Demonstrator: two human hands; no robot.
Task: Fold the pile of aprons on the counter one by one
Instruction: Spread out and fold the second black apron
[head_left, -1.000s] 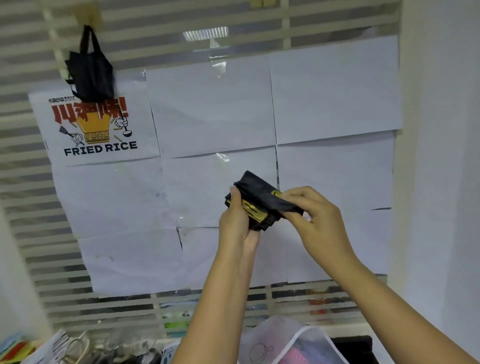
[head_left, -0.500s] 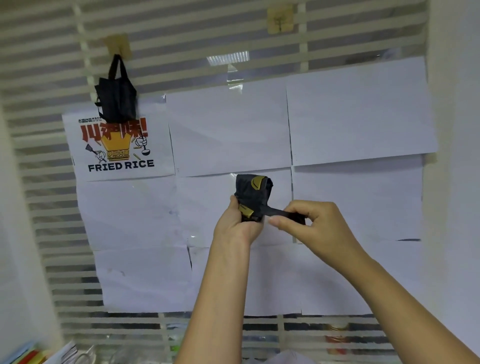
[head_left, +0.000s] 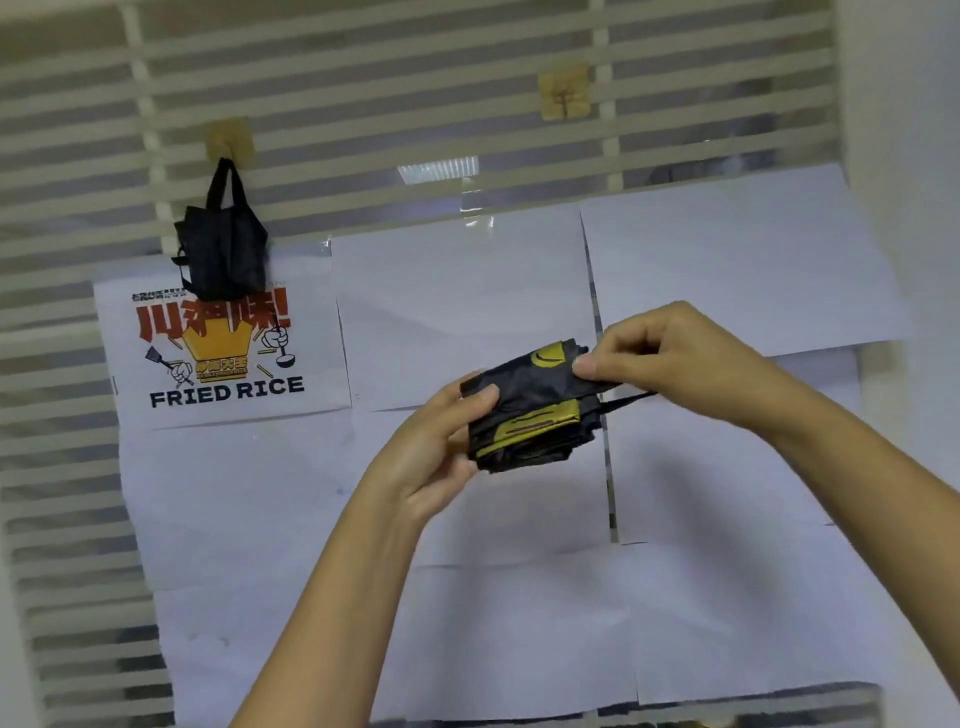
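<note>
Left hand (head_left: 431, 457) grip clamped the folded black-and-yellow fabric apron (head_left: 530, 415), now tipped flatter; right hand (head_left: 670, 358) pinched its edge; probably nearly done.

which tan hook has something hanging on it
The left hook, above the fried rice poster: a black bag hangs from it; the right hook is bare.

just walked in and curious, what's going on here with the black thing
A person holds a black-and-yellow apron, already folded into a small bundle, up in front of a paper-covered window. The left hand grips its left edge; the right hand pinches the top right corner, above a loose strap sticking out.
</note>
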